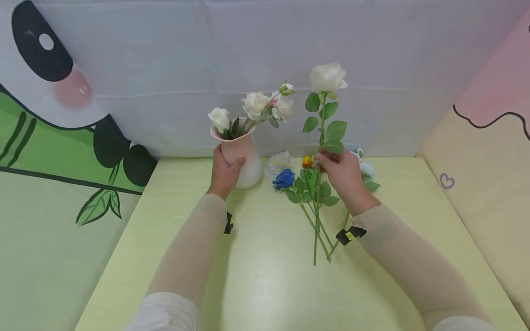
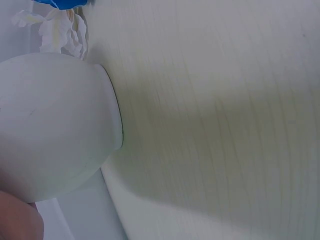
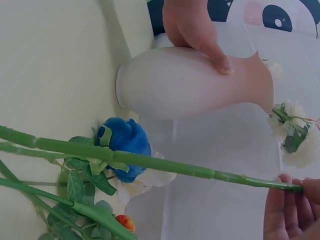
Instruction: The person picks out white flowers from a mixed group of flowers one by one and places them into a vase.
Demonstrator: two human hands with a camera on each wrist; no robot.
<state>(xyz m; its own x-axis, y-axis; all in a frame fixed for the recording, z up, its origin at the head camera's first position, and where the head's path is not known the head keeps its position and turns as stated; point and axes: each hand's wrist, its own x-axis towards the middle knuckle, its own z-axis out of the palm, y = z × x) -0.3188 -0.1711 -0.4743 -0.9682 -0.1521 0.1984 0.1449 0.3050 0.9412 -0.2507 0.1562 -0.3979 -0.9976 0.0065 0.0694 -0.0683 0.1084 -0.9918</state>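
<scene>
My left hand [image 1: 225, 172] grips the side of a pink-to-white vase [image 1: 249, 170], thumb across its front. In the right wrist view the foot of the vase [image 3: 165, 85] is right at the tabletop. A white rose [image 1: 219, 120] and a spray of cream flowers [image 1: 256, 105] stand in the vase, the spray leaning right. My right hand [image 1: 343, 174] pinches the green stem [image 3: 190, 170] of a long white rose [image 1: 328, 77], held upright to the right of the vase. Its bloom is higher than the vase mouth, and its stem hangs down past the hand.
Between the hands lie a blue rose [image 1: 284, 179], a white flower [image 1: 279, 163] and an orange tulip [image 1: 307, 162], stems toward me. A pale blue flower [image 1: 366, 171] lies behind my right wrist. A white cloth backdrop [image 1: 165, 78] hangs behind the table [image 1: 265, 276].
</scene>
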